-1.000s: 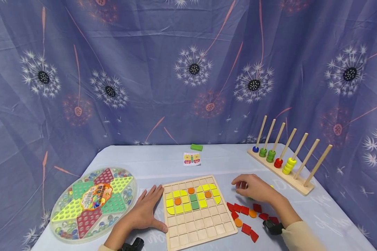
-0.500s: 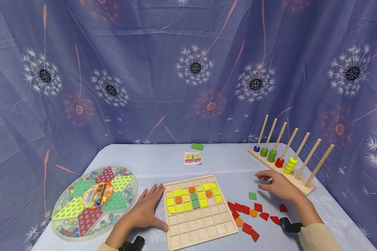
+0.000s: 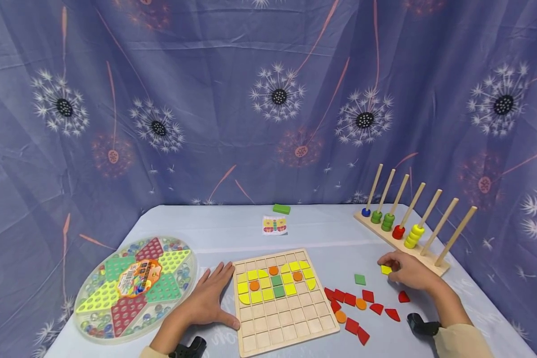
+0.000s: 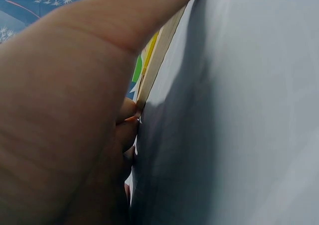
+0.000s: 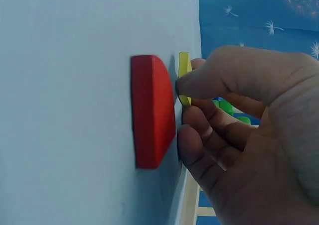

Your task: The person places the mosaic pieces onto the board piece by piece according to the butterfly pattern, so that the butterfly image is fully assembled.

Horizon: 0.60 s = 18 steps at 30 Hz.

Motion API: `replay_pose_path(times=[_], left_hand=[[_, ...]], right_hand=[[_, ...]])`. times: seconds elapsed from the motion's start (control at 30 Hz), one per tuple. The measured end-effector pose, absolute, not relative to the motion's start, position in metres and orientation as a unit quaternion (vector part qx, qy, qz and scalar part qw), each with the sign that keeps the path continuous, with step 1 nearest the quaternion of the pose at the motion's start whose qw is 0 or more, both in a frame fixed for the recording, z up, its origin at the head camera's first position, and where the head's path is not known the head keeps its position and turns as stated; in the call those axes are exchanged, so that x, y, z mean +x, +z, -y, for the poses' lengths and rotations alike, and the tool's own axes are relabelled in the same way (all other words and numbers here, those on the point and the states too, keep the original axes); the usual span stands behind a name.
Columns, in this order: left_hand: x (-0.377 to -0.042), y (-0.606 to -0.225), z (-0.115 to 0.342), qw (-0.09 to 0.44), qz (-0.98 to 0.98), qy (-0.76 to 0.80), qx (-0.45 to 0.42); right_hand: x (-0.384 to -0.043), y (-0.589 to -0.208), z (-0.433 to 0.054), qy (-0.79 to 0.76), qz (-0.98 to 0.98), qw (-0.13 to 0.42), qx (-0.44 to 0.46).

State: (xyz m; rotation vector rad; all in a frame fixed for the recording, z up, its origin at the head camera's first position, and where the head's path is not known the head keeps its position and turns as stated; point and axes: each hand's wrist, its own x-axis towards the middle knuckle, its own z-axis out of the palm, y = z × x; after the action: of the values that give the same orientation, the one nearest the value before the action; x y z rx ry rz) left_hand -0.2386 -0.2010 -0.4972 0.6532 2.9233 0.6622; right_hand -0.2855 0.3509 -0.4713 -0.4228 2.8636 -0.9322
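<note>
Blue dandelion-print curtain (image 3: 206,124) behind pale table (image 3: 223,223), wooden grid board (image 3: 274,323) as landmark. Left hand (image 3: 208,301) at board's left edge, fingers straight and spread, gripping nothing. Right hand (image 3: 411,271), well right of board, pinches yellow tile (image 3: 386,270) between thumb and fingers. Loose red pieces (image 3: 350,299) and green tile (image 3: 360,279) right of board; bead rack (image 3: 396,241) farther right and behind; marble game (image 3: 136,328) left of board.

Dandelion-print curtains (image 3: 215,99) are enclosing a cloth-covered table (image 3: 322,228), where a Chinese checkers set (image 3: 132,298) and peg abacus (image 3: 395,241) are suggesting a play area.
</note>
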Motion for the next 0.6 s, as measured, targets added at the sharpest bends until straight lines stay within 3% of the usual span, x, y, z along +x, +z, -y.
replay_pose_path(times=[0.37,0.6], left_hand=[[-0.238,-0.497,0.201,0.04,-0.951,0.217,0.215],[-0.238,-0.497,0.201,0.04,-0.95,0.222,0.214]], right_hand=[[-0.287,-0.471,-0.332,-0.294,-0.947,0.06,-0.113],[-0.288,-0.465,-0.301,-0.297,-0.94,0.064,-0.155]])
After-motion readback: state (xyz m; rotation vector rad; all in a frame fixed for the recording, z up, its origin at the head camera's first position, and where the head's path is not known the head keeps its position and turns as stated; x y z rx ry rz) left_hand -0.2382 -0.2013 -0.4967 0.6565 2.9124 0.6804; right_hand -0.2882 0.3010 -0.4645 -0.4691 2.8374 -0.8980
